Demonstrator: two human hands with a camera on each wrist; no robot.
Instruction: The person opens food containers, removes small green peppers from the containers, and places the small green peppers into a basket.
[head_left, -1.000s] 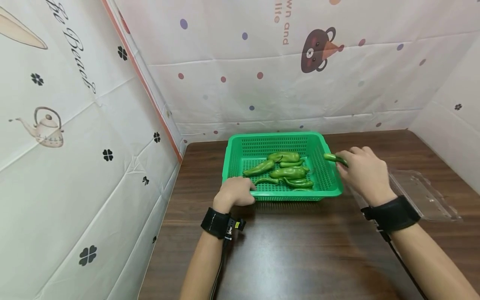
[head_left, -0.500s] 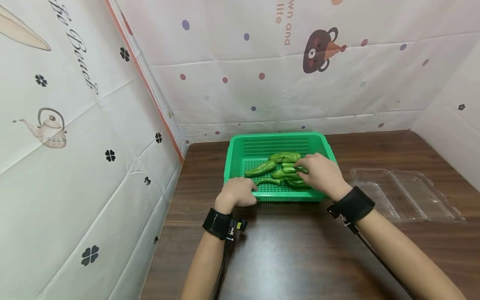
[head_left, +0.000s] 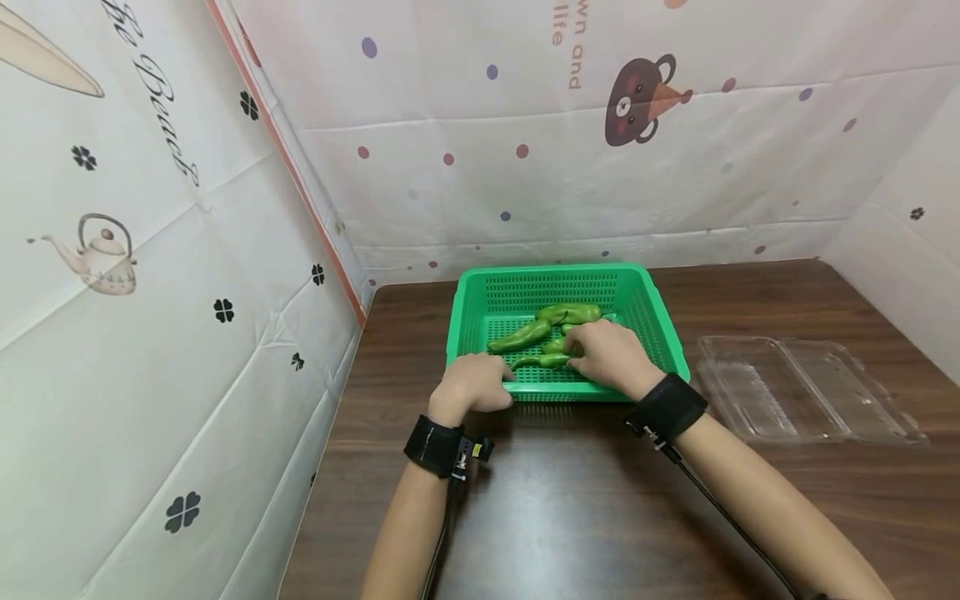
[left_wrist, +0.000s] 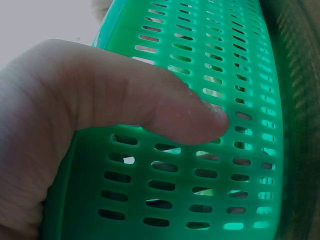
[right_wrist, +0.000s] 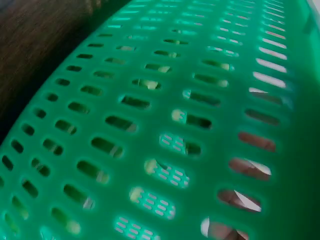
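A green plastic basket with slotted walls sits on the table, several long green peppers in it. My left hand grips its front rim near the left corner; in the left wrist view the thumb lies against the outside wall. Inside, at the front middle, my right hand has its fingertips down at a green pepper, whose end sticks out to the left of them. The palm covers the peppers beneath. The right wrist view shows only the basket wall, with green through its slots.
On the dark wood table, right of the basket, lies an opened clear plastic clamshell box. A printed white sheet hangs behind the table and along both sides. Cables run from both wrist straps.
My right hand, pinching a green pepper beyond the basket's right side at first, has moved left into the basket and lower toward its front. The left hand stays on the rim.
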